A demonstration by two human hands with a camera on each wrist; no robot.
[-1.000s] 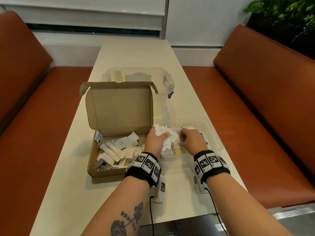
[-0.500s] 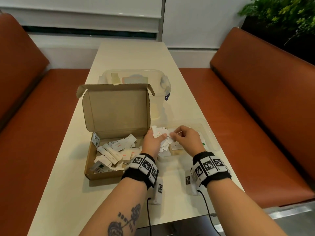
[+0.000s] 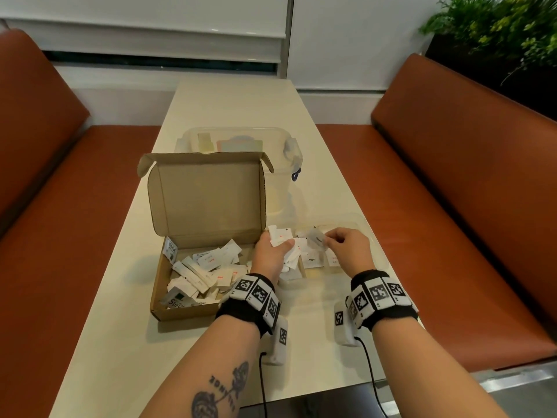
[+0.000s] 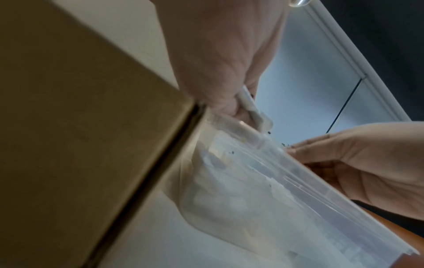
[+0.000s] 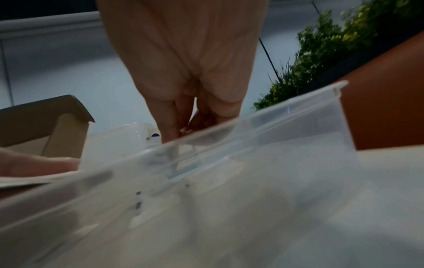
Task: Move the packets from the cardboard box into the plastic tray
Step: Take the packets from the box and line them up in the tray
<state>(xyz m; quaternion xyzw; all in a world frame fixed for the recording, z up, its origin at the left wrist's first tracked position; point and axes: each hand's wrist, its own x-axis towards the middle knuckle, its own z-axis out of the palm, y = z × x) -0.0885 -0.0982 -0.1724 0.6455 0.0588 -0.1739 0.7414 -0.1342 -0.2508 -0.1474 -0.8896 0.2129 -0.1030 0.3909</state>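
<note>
An open cardboard box [image 3: 187, 312] with its lid upright holds several white packets [image 3: 205, 267]. To its right stands the clear plastic tray [image 3: 366, 224], with a few packets [image 3: 312, 260] lying in it. My left hand [image 3: 271, 251] grips a bunch of packets [image 3: 280, 235] over the tray's left end. My right hand [image 3: 346, 248] pinches one small packet [image 3: 316, 238] just right of that bunch, above the tray. In the left wrist view the left hand [image 4: 224, 72] holds packets [image 4: 250, 107] beside the box wall [image 4: 80, 127]. The right wrist view shows curled fingers [image 5: 183, 116] behind the tray rim [image 5: 252, 127].
A clear lidded container [image 3: 241, 143] stands behind the box on the cream table [image 3: 235, 101]. Brown bench seats [image 3: 452, 206] run along both sides. A plant [image 3: 497, 34] is at the back right.
My right hand has pulled one packet from the bunch in my left hand and drawn it slightly right. The left hand has stayed over the tray's left end.
</note>
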